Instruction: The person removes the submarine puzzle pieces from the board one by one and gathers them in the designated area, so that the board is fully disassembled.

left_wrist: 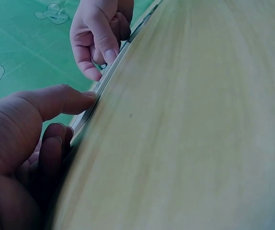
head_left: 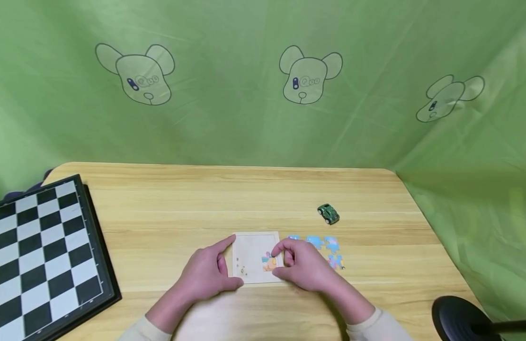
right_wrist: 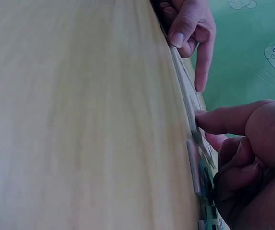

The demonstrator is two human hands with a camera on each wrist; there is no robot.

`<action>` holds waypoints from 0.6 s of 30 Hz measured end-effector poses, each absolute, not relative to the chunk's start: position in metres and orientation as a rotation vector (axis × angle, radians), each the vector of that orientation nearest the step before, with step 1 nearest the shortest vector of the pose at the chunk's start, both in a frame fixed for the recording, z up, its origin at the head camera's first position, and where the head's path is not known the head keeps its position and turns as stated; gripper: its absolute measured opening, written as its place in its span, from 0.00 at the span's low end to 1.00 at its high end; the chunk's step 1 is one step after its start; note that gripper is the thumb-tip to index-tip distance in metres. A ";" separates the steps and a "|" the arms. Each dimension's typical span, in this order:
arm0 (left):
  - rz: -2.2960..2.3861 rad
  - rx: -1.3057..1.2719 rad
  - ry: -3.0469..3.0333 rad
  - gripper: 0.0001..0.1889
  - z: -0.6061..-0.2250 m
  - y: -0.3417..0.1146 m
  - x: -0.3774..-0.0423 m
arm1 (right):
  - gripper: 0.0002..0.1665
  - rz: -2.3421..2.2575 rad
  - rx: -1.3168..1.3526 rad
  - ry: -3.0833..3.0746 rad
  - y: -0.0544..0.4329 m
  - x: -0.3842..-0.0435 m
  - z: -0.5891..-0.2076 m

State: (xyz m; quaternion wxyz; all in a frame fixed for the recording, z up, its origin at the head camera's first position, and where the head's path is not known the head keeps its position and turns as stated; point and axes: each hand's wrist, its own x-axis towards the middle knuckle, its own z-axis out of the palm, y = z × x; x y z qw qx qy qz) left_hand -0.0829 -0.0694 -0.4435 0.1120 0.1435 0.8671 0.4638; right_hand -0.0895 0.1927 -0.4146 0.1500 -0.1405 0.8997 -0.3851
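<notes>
A pale square puzzle board (head_left: pixel 254 244) lies flat on the table, with a few colourful puzzle pieces (head_left: pixel 268 264) at its lower right. My left hand (head_left: pixel 207 272) holds the board by its left side, index finger at the far corner and thumb at the near one. The right hand (head_left: pixel 305 265) reaches over the board's right edge, its thumb and index finger pinching at a puzzle piece there, which the fingers partly hide. In the right wrist view its thumb (right_wrist: pixel 219 120) lies along the board's edge (right_wrist: pixel 181 81). Several loose blue puzzle pieces (head_left: pixel 332 244) lie just right of that hand.
A small green toy car (head_left: pixel 328 214) stands behind the loose pieces. On the left lies a large black-and-white checkered board (head_left: pixel 45 251). A round black stand (head_left: pixel 459 317) is at the near right corner, and a green curtain (head_left: pixel 228 94) hangs behind the wooden table (head_left: pixel 182 199).
</notes>
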 end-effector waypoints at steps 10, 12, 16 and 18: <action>1.381 0.430 2.539 0.52 -0.442 -0.070 -0.083 | 0.16 -1.071 -0.478 2.579 0.193 -0.091 -0.414; 1.376 0.427 2.540 0.52 -0.442 -0.070 -0.083 | 0.16 -1.087 -0.488 2.573 0.193 -0.090 -0.412; 1.364 0.424 2.545 0.51 -0.443 -0.070 -0.083 | 0.15 -1.126 -0.489 2.554 0.195 -0.088 -0.407; 1.360 0.426 2.547 0.51 -0.443 -0.070 -0.082 | 0.15 -1.161 -0.471 2.528 0.197 -0.087 -0.405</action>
